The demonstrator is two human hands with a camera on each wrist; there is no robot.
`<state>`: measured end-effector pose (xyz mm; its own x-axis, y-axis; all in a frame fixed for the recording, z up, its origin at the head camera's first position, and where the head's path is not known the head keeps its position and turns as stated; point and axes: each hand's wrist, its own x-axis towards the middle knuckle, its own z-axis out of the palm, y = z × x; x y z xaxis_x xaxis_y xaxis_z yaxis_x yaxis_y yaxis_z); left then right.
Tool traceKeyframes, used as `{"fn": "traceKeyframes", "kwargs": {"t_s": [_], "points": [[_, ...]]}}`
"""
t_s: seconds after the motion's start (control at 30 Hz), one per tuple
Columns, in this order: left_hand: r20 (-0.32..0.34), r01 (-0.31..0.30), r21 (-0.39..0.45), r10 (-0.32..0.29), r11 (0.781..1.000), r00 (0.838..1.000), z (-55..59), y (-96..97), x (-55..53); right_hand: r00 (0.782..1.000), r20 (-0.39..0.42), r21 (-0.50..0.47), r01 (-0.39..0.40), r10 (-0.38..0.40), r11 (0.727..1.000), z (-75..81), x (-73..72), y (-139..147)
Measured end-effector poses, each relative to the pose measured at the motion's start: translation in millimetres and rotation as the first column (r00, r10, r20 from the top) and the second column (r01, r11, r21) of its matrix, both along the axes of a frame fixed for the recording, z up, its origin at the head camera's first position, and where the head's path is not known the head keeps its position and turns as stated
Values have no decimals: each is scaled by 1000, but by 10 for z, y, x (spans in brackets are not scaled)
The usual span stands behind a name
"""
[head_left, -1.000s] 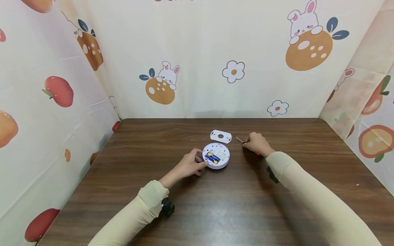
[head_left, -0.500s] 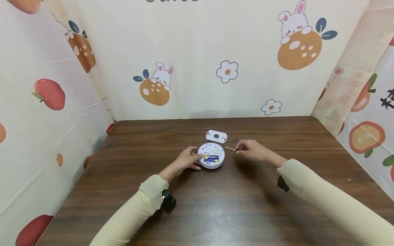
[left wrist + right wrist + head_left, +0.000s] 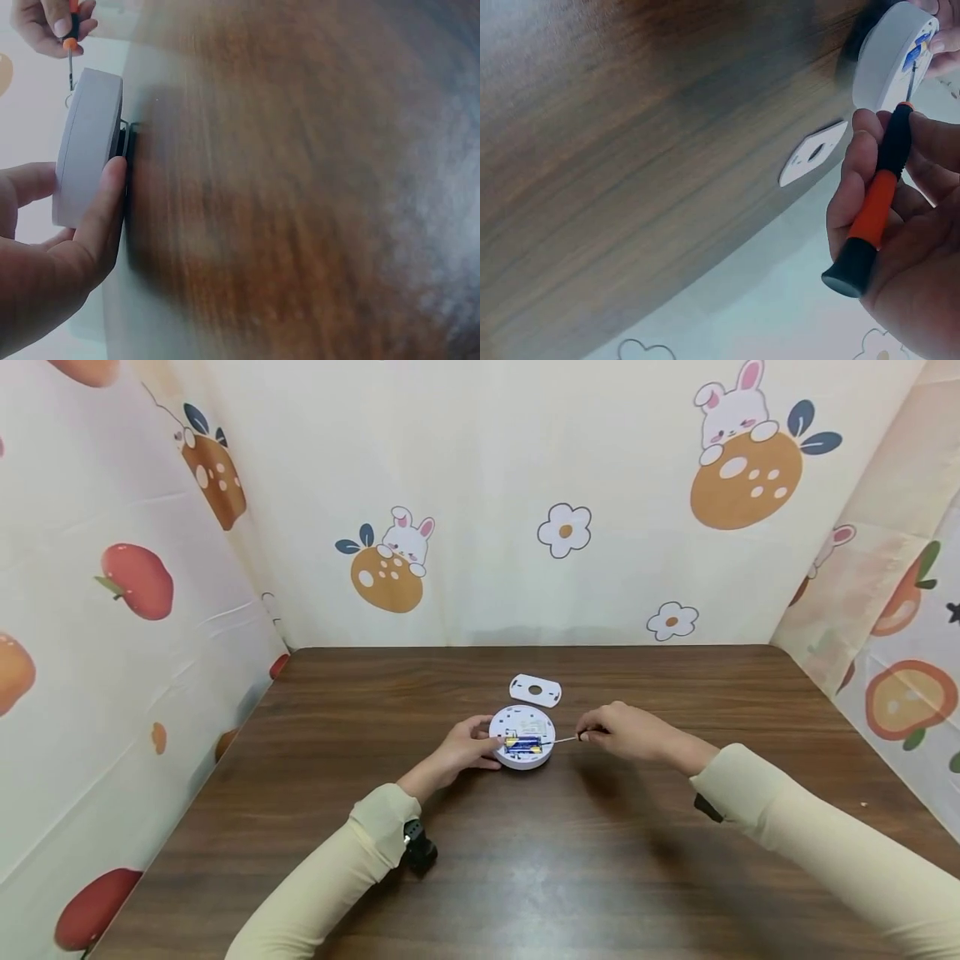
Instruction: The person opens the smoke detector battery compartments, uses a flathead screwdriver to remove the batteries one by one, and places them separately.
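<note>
Device: round white unit, lies back-side up on table, near centre, between both hands.
Cover plate: already off; lies flat on table just behind device, apart from it. Also seen in right wrist view.
Battery bay: open, facing up. Batteries, blue/yellow, seated inside; count not certain, looks like two.
Left hand: fingers curled round left edge of device, steadying it against table. Left wrist view confirms thumb and fingers clasping the rim.
Right hand: pinches small screwdriver, orange/black handle, between thumb and fingers; grip firm.
Screwdriver tip: thin shaft runs from right hand leftward to battery bay; tip sits at or against right end of batteries. Exact contact point too small to tell.
Done, judged: cover removed, bay exposed, tool in hand and brought to bay.
Left, judged: batteries not yet out of bay; nothing loose on table beside device except cover. Whether work is prying batteries out or seating them can't be told from these views.
Progress est.: approx. mid-way; access stage complete, battery stage in hand.
Risk, judged: tip could slip off battery end; left-hand hold looks adequate to stop device sliding.
Surroundings: printed cloth w/ rabbits, flowers, fruit on three sides.
</note>
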<state>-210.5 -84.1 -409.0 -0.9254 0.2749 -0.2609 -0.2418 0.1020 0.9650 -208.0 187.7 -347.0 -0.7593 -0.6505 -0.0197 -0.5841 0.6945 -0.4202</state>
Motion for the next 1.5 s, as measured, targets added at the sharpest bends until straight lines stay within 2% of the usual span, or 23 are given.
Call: {"fn": "traceKeyframes", "kwargs": {"t_s": [0.13,0.37,0.6,0.7,0.93,1.0,1.07,1.2,1.27,1.4,1.5], "points": [[-8,5,2,-5,1000,1000,4,7,-3,1000,-16,59,-11,12,998,49,-8,-28],[-2,5,9,-5,1000,1000,17,20,-17,999,16,130,-47,45,990,150,-54,-95],[-6,-1,21,1,1000,1000,-2,18,-32,999,20,225,-29,25,974,271,-81,-224],[-8,-11,36,11,999,1000,-11,14,-36,1000,-8,296,-10,13,955,343,-77,-325],[3,-27,33,27,999,1000,-7,33,-31,996,-86,500,31,14,865,473,-38,-557],[9,-33,30,33,999,999,-8,45,-31,996,-91,517,29,22,855,476,-41,-570],[24,-45,27,44,999,999,-8,49,-30,996,-87,493,31,14,870,464,-41,-550],[34,-64,9,63,998,997,-4,51,-20,999,-28,357,-5,16,934,385,-56,-443],[34,-71,7,70,997,997,0,52,-17,1000,-4,289,-20,22,957,331,-63,-378],[34,-78,13,78,997,996,-5,57,-5,999,6,171,-37,36,985,208,-71,-260],[35,-83,12,83,996,996,-17,53,3,998,4,81,-63,63,995,101,-74,-188]]}}
